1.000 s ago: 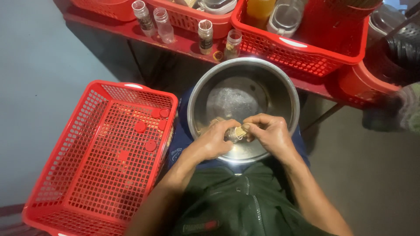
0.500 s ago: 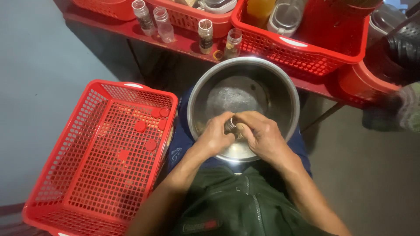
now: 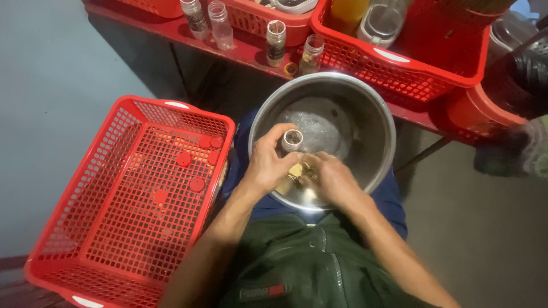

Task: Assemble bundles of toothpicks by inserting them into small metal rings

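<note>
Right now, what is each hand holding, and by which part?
Left hand grips a small open jar around its body. Right hand is down in the metal bowl; its hold cannot be told.

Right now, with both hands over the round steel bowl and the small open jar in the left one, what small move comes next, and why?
Probably turn the small clear jar a little in the left hand while the right hand works the yellowish scrub piece around it. The jar sits upright and open over foamy water in the round steel bowl, so any runoff should fall there.
</note>
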